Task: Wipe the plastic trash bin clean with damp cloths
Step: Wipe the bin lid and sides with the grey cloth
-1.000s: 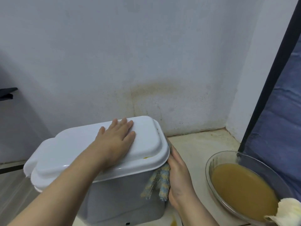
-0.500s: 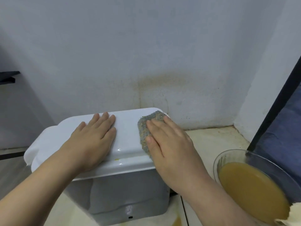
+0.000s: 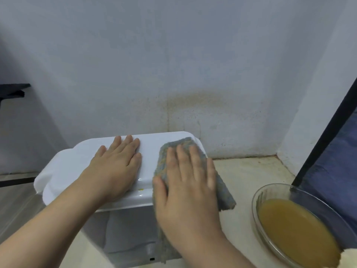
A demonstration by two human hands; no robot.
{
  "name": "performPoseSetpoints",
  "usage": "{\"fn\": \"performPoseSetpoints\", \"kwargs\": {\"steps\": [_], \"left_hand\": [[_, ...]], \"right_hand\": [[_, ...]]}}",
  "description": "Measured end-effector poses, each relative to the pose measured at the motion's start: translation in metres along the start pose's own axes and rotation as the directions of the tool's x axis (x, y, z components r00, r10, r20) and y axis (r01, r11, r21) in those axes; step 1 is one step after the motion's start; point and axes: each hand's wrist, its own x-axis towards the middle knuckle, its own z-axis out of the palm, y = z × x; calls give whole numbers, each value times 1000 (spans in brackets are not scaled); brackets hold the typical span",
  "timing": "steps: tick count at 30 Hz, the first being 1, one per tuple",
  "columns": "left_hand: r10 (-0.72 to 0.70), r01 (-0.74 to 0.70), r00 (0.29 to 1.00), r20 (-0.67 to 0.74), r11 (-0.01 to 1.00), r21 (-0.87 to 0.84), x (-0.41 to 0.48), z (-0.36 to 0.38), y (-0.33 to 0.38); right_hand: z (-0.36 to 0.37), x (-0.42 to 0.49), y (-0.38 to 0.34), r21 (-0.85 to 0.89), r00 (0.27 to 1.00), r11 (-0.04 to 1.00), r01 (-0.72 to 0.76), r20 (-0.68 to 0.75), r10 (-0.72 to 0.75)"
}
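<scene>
Stained pale wall (image 3: 193, 64), beige tiled floor (image 3: 251, 171)

I can read no text, label, brand, number or sign anywhere in my view. The white lid of the trash bin (image 3: 87, 167), its grey body, the cloth (image 3: 164, 163), the glass bowl (image 3: 274, 192) and the wall (image 3: 173, 64) are all bare of print. A small dark mark sits low on the bin's front, too small for me to tell what it is.
</scene>
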Motion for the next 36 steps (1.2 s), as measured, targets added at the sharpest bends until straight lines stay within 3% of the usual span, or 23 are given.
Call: {"fn": "performPoseSetpoints", "kwargs": {"steps": [2,6,9,12,16,20,24,26,28,29,31,33,36], "left_hand": [[8,-8,1000,7,1000,16,-1,1,-1],[1,-2,1000,19,999,50,-4,1,-1],[9,-9,1000,6,998,54,-6,2,-2],[68,-68,998,-12,997,31,0,1,-6],[204,-204,979,7,974,94,24,-7,-3],[115,-117,991,70,993,26,41,-9,23],[114,-116,980,163,993,0,37,2,51],[112,-117,983,148,993,24,32,7,54],[119,-127,982,144,991,45,29,8,55],[122,-131,981,148,990,51,28,7,55],[132,-141,978,159,989,50,28,6,57],[139,-146,979,151,989,34,29,6,56],[143,-145,980,135,989,1,32,3,48]], "right_hand": [[3,22,-6,-47,995,997,66,84,-62],[10,120,20,-14,893,998,55,448,-43],[9,148,40,217,854,976,-12,509,-103],[1,124,63,512,902,849,-129,417,-114],[-4,64,74,445,986,881,-161,111,124],[1,-4,44,478,924,855,-201,-199,328],[17,-43,19,506,881,863,-16,-402,252],[14,-34,36,636,926,771,-33,-270,262],[0,-3,63,869,962,447,-214,109,250],[-4,18,78,890,939,309,-334,286,191],[-9,52,93,828,890,344,-442,454,49],[-9,68,92,816,884,406,-412,465,-38],[0,60,76,824,907,402,-400,420,41]]}}
